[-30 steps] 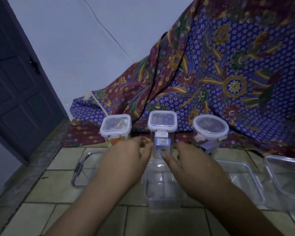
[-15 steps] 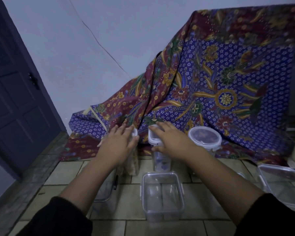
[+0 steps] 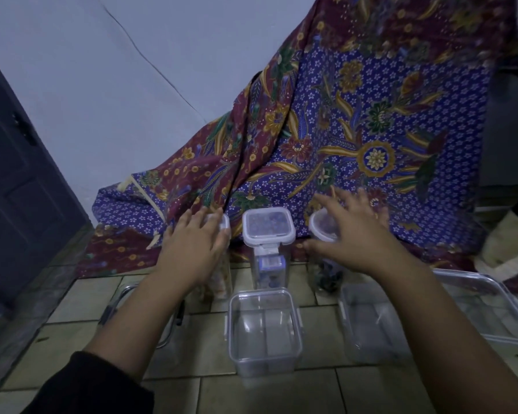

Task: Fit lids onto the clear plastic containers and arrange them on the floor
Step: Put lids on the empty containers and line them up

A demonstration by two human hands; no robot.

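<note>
Three tall clear containers with white-rimmed lids stand in a row by the cloth. My left hand (image 3: 193,245) lies flat on the lid of the left container (image 3: 224,274), fingers straight. The middle square container (image 3: 269,248) stands untouched between my hands. My right hand (image 3: 352,234) hovers with spread fingers over the round lid of the right container (image 3: 322,227); contact is unclear. In front, on the tiles, sit a lidless square tub (image 3: 265,330), a second clear tub (image 3: 371,321) under my right forearm, and a shallow one (image 3: 118,306) under my left arm.
A patterned batik cloth (image 3: 356,130) drapes down behind the row onto the tiled floor (image 3: 72,339). A large clear box (image 3: 497,309) sits at the right. A dark door (image 3: 18,189) stands at the left beside a pale wall.
My right hand has left the middle container's lid and moved right over the round one. My left hand stays on the left container. The view has tilted slightly.
</note>
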